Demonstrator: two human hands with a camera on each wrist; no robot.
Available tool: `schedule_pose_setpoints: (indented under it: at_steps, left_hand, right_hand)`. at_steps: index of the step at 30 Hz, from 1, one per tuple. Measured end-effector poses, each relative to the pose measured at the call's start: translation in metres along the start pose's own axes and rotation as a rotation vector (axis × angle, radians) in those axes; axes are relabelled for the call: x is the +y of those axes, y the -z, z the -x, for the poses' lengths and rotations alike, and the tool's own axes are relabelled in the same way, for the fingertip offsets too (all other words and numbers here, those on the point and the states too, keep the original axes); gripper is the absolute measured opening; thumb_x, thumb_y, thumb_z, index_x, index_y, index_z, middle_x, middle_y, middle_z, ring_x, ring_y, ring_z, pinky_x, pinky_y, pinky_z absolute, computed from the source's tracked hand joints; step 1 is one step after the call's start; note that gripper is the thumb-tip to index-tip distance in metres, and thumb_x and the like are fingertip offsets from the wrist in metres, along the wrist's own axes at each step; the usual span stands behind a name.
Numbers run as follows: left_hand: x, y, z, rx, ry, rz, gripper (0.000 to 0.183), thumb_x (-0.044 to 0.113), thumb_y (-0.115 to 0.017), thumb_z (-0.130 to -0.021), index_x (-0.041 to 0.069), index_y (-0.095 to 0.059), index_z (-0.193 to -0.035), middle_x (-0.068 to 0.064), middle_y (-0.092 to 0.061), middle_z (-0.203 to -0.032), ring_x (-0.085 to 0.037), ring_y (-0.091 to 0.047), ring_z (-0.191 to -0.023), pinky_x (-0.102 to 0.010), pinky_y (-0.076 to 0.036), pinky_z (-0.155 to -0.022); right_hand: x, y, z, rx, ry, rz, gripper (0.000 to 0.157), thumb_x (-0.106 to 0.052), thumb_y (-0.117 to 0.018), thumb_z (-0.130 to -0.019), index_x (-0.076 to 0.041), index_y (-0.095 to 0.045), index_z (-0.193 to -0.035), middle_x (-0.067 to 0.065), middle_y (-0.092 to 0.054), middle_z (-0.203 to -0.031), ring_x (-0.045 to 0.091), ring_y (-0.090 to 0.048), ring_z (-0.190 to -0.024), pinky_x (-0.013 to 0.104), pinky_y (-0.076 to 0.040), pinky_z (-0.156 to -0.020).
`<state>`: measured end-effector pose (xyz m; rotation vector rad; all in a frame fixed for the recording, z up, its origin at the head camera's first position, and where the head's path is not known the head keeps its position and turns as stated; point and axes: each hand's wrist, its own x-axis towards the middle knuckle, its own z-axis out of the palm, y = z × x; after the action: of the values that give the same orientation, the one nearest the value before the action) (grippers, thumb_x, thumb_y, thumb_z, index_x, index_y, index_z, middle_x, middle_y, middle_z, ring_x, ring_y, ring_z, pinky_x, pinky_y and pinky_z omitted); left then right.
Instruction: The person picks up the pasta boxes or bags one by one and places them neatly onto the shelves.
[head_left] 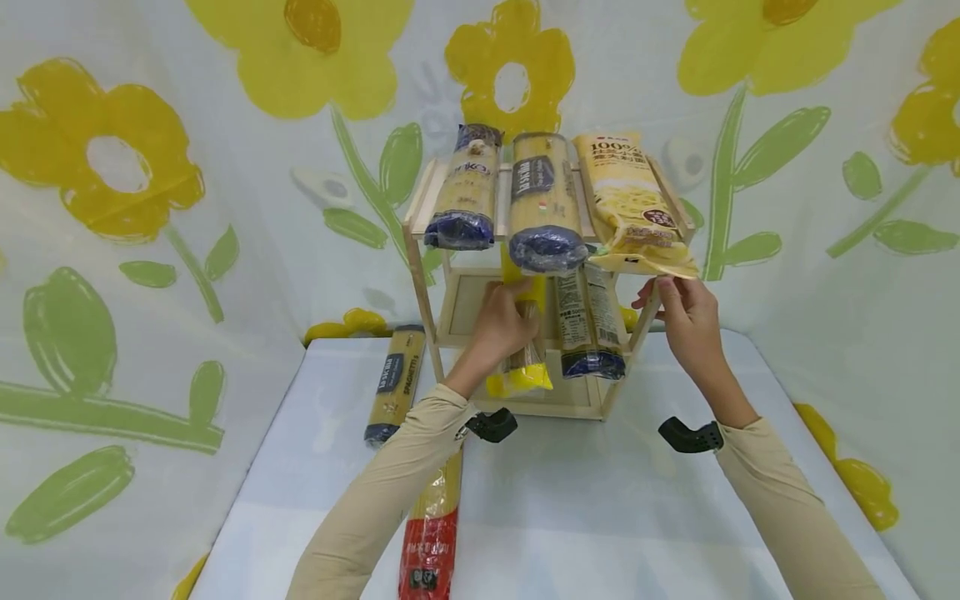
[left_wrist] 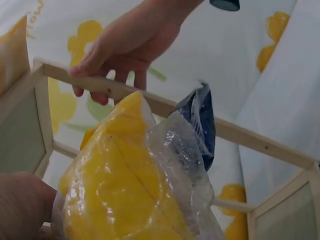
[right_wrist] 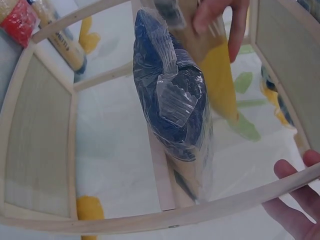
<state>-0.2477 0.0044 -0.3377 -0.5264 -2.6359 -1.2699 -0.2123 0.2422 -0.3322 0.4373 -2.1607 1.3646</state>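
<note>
My left hand (head_left: 504,321) grips a clear noodle pack with yellow ends (head_left: 528,377) at the lower level of a small wooden rack (head_left: 422,292). In the left wrist view the pack's yellow end (left_wrist: 117,180) fills the front, with part of my left hand (left_wrist: 25,202) beside it. A blue-ended spaghetti pack (head_left: 588,325) lies just right of it on that level. My right hand (head_left: 688,317) holds the rack's right side, its fingers round the wooden bar (left_wrist: 160,103) in the left wrist view.
On the rack's top level lie two blue-ended spaghetti packs (head_left: 463,187) (head_left: 546,200) and a yellow noodle bag (head_left: 633,196) overhanging the front. Left of the rack, a spaghetti pack (head_left: 396,383) and a red-ended pack (head_left: 431,533) lie on the white table (head_left: 570,517).
</note>
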Motion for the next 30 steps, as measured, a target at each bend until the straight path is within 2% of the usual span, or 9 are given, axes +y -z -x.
schedule_pose_setpoints:
  at_steps: [4,6,8,11,14,18,21,24,30]
  left_hand:
    - [0.000,-0.003,-0.015,0.001,-0.026,-0.056,0.045,-0.001,-0.060,-0.075,0.000,-0.064,-0.119,-0.012,-0.060,-0.076,-0.029,-0.048,-0.104,-0.028,-0.038,-0.064]
    - [0.001,-0.004,-0.020,-0.004,-0.016,-0.069,0.030,-0.001,-0.061,-0.072,0.001,-0.067,-0.102,-0.006,-0.054,-0.077,-0.027,-0.047,-0.095,-0.026,-0.034,-0.059]
    - [0.000,-0.006,-0.025,-0.010,0.002,-0.087,0.010,-0.001,-0.059,-0.070,0.002,-0.060,-0.080,-0.006,-0.044,-0.070,-0.025,-0.044,-0.086,-0.026,-0.028,-0.055]
    - [-0.001,-0.010,-0.030,-0.011,0.061,-0.084,0.018,-0.001,-0.058,-0.067,0.007,-0.042,-0.067,-0.005,-0.037,-0.069,-0.021,-0.039,-0.076,-0.025,-0.025,-0.048]
    - [-0.004,-0.014,-0.033,-0.008,0.133,-0.079,0.020,0.000,-0.060,-0.067,0.010,-0.042,-0.069,-0.009,-0.041,-0.077,-0.019,-0.039,-0.067,-0.024,-0.027,-0.044]
    - [-0.006,-0.016,-0.036,-0.022,0.218,-0.099,0.016,0.004,-0.061,-0.070,0.005,-0.049,-0.081,-0.017,-0.048,-0.099,-0.021,-0.041,-0.065,-0.028,-0.033,-0.047]
    - [-0.006,-0.016,-0.041,-0.045,0.243,-0.151,0.032,0.007,-0.061,-0.070,-0.001,-0.055,-0.100,-0.021,-0.048,-0.110,-0.025,-0.046,-0.074,-0.032,-0.039,-0.057]
    - [-0.005,-0.018,-0.048,-0.051,0.266,-0.198,0.056,0.010,-0.062,-0.070,-0.001,-0.051,-0.123,-0.022,-0.046,-0.122,-0.027,-0.049,-0.083,-0.036,-0.047,-0.069]
    - [-0.006,-0.025,-0.051,-0.064,0.249,-0.257,0.050,0.014,-0.063,-0.072,0.001,-0.053,-0.119,-0.021,-0.047,-0.118,-0.028,-0.051,-0.083,-0.042,-0.048,-0.079]
  right_hand:
    - [0.000,0.002,0.000,0.005,0.006,-0.012,0.026,-0.009,-0.037,-0.103,0.005,-0.049,-0.120,0.026,-0.056,-0.089,0.023,-0.063,-0.077,0.019,-0.054,-0.065]
    - [0.000,0.002,0.000,0.008,0.006,-0.022,0.025,-0.010,-0.037,-0.103,0.005,-0.050,-0.120,0.026,-0.056,-0.089,0.022,-0.063,-0.076,0.019,-0.054,-0.066]
    - [0.001,0.003,0.000,0.008,0.003,-0.030,0.025,-0.010,-0.037,-0.103,0.004,-0.050,-0.119,0.026,-0.055,-0.089,0.020,-0.063,-0.076,0.019,-0.054,-0.067]
    - [0.001,0.002,0.001,0.008,-0.005,-0.041,0.025,-0.012,-0.037,-0.103,0.003,-0.051,-0.118,0.027,-0.055,-0.089,0.020,-0.064,-0.076,0.019,-0.054,-0.067]
    - [0.002,0.001,0.003,0.002,-0.011,-0.043,0.024,-0.011,-0.038,-0.103,0.003,-0.051,-0.117,0.027,-0.056,-0.088,0.023,-0.063,-0.076,0.020,-0.054,-0.067]
    - [0.003,-0.001,0.002,-0.009,-0.003,-0.040,0.025,-0.010,-0.038,-0.103,0.004,-0.051,-0.118,0.027,-0.056,-0.088,0.026,-0.063,-0.077,0.020,-0.054,-0.067]
    - [0.004,-0.001,0.001,-0.006,0.016,-0.036,0.025,-0.010,-0.037,-0.103,0.005,-0.051,-0.118,0.027,-0.056,-0.087,0.025,-0.063,-0.076,0.020,-0.054,-0.066]
    - [0.004,-0.001,-0.001,0.003,0.028,-0.027,0.025,-0.010,-0.037,-0.103,0.006,-0.051,-0.117,0.027,-0.056,-0.087,0.023,-0.063,-0.075,0.019,-0.054,-0.065]
    - [0.004,0.000,-0.001,-0.003,0.020,-0.014,0.026,-0.012,-0.037,-0.103,0.005,-0.051,-0.117,0.027,-0.057,-0.087,0.024,-0.063,-0.076,0.020,-0.054,-0.065]
